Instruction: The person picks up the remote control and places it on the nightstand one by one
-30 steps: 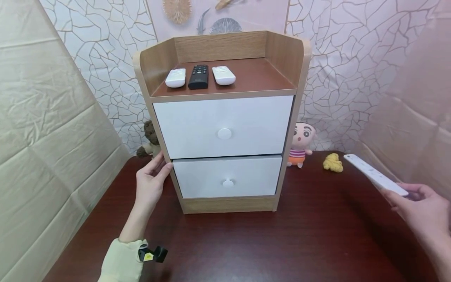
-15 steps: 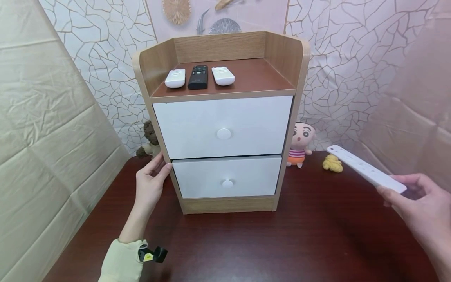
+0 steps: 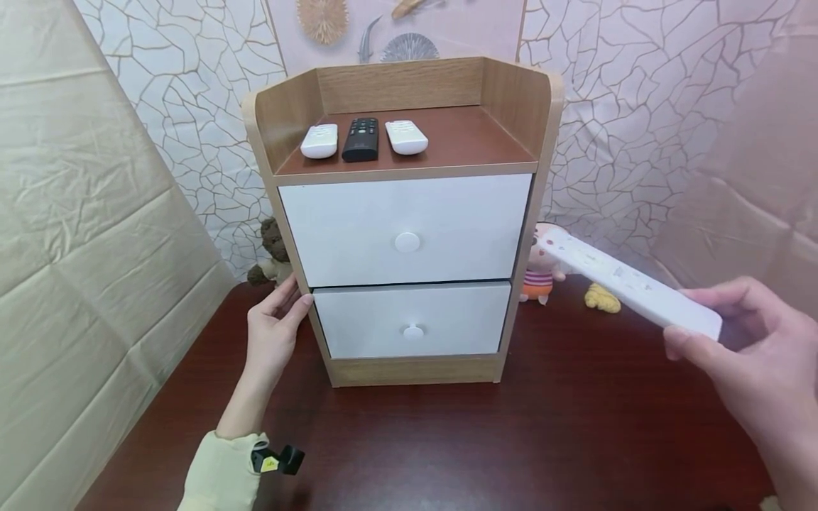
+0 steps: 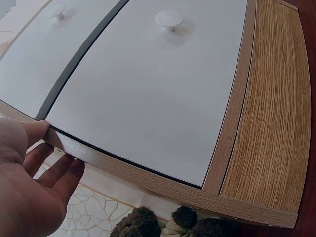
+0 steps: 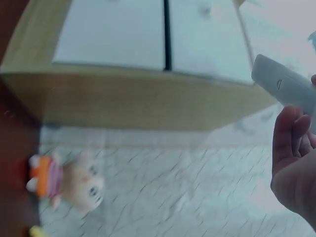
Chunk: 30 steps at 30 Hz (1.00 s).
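Note:
In the head view my left hand [image 3: 271,332] grips the left edge of a small wooden cabinet [image 3: 415,372], beside the seam between its white upper drawer [image 3: 351,223] and lower drawer [image 3: 358,323]. The left wrist view shows its thumb on the front edge and its fingers bent against the side. To the right of the cabinet, my right hand [image 3: 760,355] holds a long white remote control [image 3: 626,280] by its near end, in the air. The remote slants up and left, partly covering a pink-faced doll [image 3: 538,280] behind it.
On the cabinet's brown top lie a white remote [image 3: 319,140], a black remote [image 3: 361,140] and another white remote [image 3: 405,137], between raised side walls. A brown plush toy [image 3: 273,245] stands behind at left. Something yellow [image 3: 602,298] lies on the dark table [image 3: 409,447] at right.
My right hand has moved left and up with the white remote, whose far end now overlaps the doll. The left hand stays at the cabinet's edge. Both drawers look unchanged.

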Each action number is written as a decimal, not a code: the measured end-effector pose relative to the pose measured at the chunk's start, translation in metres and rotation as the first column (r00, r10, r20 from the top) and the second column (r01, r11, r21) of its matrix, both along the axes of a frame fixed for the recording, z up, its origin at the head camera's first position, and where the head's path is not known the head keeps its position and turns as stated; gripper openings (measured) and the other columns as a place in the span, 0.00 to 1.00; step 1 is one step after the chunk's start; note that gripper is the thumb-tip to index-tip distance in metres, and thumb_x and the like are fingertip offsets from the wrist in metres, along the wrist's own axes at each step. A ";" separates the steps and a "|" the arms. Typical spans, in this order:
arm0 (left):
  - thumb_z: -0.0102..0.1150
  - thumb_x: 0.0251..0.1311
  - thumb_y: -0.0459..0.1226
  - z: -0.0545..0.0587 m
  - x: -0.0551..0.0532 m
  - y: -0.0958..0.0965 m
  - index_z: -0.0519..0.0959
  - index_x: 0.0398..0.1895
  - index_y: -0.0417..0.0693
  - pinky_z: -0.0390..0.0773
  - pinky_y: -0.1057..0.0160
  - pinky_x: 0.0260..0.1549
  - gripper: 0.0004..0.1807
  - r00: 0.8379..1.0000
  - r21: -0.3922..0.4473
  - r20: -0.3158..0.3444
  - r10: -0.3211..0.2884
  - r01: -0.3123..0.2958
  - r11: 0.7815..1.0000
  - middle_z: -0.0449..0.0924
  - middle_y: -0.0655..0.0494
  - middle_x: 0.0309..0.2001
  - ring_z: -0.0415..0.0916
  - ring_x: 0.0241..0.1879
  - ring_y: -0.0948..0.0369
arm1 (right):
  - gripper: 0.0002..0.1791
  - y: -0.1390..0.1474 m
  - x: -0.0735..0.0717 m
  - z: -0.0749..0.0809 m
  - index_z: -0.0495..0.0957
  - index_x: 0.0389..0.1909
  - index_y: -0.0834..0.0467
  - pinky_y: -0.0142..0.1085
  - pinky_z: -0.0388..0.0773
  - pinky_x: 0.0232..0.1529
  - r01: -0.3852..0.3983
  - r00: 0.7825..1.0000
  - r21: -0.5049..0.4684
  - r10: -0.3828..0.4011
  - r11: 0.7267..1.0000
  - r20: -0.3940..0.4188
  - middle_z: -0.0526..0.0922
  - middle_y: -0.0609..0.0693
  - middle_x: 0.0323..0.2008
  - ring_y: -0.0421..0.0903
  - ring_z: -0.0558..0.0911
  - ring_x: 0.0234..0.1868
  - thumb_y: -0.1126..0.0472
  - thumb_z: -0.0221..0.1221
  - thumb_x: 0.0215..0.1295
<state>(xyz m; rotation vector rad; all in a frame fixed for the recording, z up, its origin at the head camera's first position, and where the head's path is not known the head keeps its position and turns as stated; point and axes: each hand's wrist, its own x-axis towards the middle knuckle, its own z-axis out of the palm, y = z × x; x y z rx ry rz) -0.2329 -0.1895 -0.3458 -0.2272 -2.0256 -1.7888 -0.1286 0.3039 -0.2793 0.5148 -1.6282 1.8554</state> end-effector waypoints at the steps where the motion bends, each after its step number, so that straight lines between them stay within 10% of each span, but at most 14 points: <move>1: 0.60 0.73 0.32 0.000 0.000 0.000 0.68 0.74 0.39 0.75 0.72 0.58 0.28 1.000 0.000 0.001 0.001 -0.001 1.000 0.73 0.45 0.69 0.70 0.69 0.54 | 0.21 -0.007 -0.001 0.006 0.79 0.40 0.78 0.26 0.80 0.23 -0.002 1.000 -0.006 0.002 1.000 -0.018 0.89 0.57 0.35 0.45 0.84 0.19 0.94 0.56 0.44; 6: 0.60 0.73 0.32 0.001 -0.001 -0.001 0.68 0.74 0.39 0.75 0.72 0.58 0.29 1.000 -0.010 0.002 0.001 -0.001 1.000 0.72 0.45 0.69 0.70 0.69 0.53 | 0.18 -0.044 -0.016 0.039 0.77 0.36 0.83 0.27 0.79 0.19 0.015 0.994 -0.028 -0.018 1.000 -0.107 0.88 0.58 0.33 0.44 0.83 0.19 0.92 0.60 0.40; 8: 0.60 0.73 0.32 0.001 -0.002 -0.001 0.67 0.74 0.39 0.75 0.72 0.58 0.29 1.000 -0.016 0.004 0.003 -0.003 1.000 0.72 0.45 0.69 0.70 0.69 0.53 | 0.15 -0.057 -0.023 0.051 0.81 0.35 0.76 0.25 0.79 0.21 0.139 0.985 0.055 -0.133 0.989 -0.110 0.88 0.53 0.32 0.41 0.83 0.20 0.87 0.65 0.42; 13: 0.60 0.73 0.32 0.001 -0.001 -0.001 0.67 0.74 0.38 0.75 0.71 0.58 0.29 1.000 -0.018 0.009 0.004 -0.004 1.000 0.72 0.45 0.69 0.70 0.69 0.54 | 0.13 -0.088 -0.036 0.081 0.86 0.36 0.55 0.22 0.76 0.22 0.454 0.889 0.314 -0.446 0.834 -0.101 0.86 0.40 0.30 0.35 0.80 0.20 0.71 0.73 0.50; 30: 0.60 0.72 0.30 0.001 0.000 0.001 0.68 0.74 0.37 0.75 0.72 0.56 0.28 1.000 -0.004 -0.006 0.002 -0.002 1.000 0.73 0.43 0.68 0.70 0.68 0.52 | 0.19 -0.176 -0.104 0.134 0.80 0.41 0.67 0.34 0.69 0.37 0.614 0.785 0.466 -0.554 0.637 -0.277 0.86 0.58 0.35 0.51 0.80 0.36 0.57 0.66 0.55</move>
